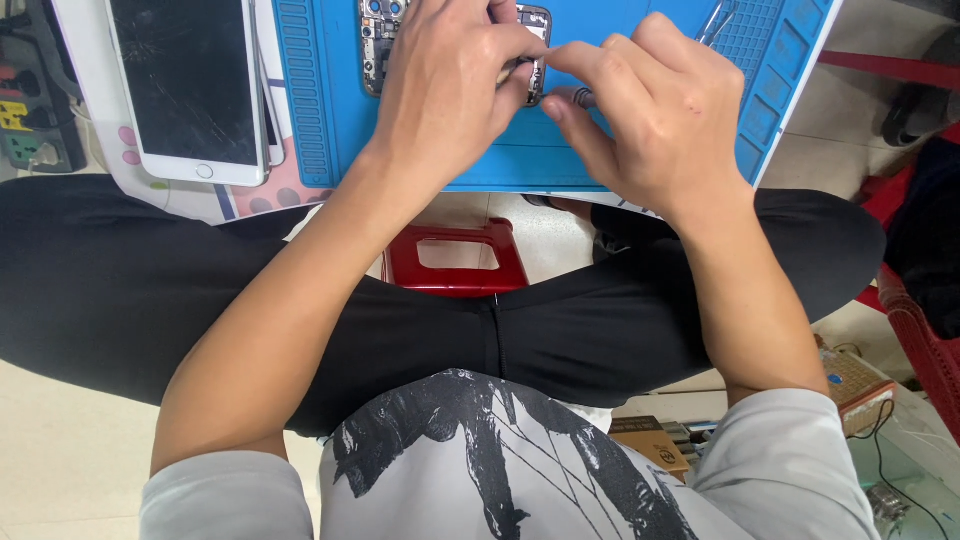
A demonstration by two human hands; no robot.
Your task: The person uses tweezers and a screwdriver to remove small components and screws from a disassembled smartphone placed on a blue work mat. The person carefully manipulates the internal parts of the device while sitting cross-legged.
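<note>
An opened phone body (378, 45) with bare circuitry lies on a blue work mat (320, 110) at the top of the head view. My left hand (450, 90) rests over the phone and presses it down, hiding most of it. My right hand (650, 115) is right beside it, fingers pinched on a small metal tool (583, 97) whose tip meets the phone's right edge. The tool's far end is hidden by my fingers.
A white phone with a dark cracked-looking screen (190, 85) lies left of the mat. A power strip (25, 110) is at far left. A red plastic stool (455, 260) shows between my legs. Boxes and cables (860, 385) sit at lower right.
</note>
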